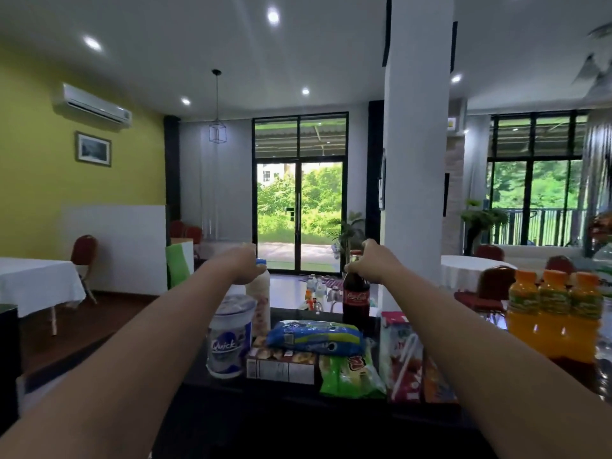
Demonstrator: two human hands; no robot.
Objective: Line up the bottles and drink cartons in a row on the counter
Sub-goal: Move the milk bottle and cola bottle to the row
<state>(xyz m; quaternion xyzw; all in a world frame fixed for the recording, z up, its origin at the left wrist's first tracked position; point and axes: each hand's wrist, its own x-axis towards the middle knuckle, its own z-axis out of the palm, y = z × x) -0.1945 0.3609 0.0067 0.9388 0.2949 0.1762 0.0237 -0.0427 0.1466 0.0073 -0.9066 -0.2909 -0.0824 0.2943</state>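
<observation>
Hands first: both arms reach forward over the dark counter (231, 392), each hand on top of a bottle. The left hand (243, 260) curls its fingers around the neck of a milky white bottle (260, 293), just under its blue cap (261, 261). The right hand (367, 263) is closed around the neck of a cola bottle (356, 298), whose red cap shows just above the fingers. Both bottles stand upright toward the far side of the counter, well apart from each other, the white one on the left and the cola one on the right.

Nearer the camera, snacks lie between the two arms. A white cup labelled Quick (228, 339) stands just beside the white bottle, partly in front of it. To its right a blue biscuit packet (314, 336) rests on a flat snack box (281, 367), and a green crisp bag (347, 376) lies beside that. A drink carton (402, 356) with a straw on its face stands upright under the right forearm, with another carton behind it mostly hidden.

Farther right, three orange juice bottles (554, 313) stand upright, touching one another in a tight row at the counter's right end. Beyond the counter, a few small bottles and glasses sit on a lower surface, too blurred to tell apart.
</observation>
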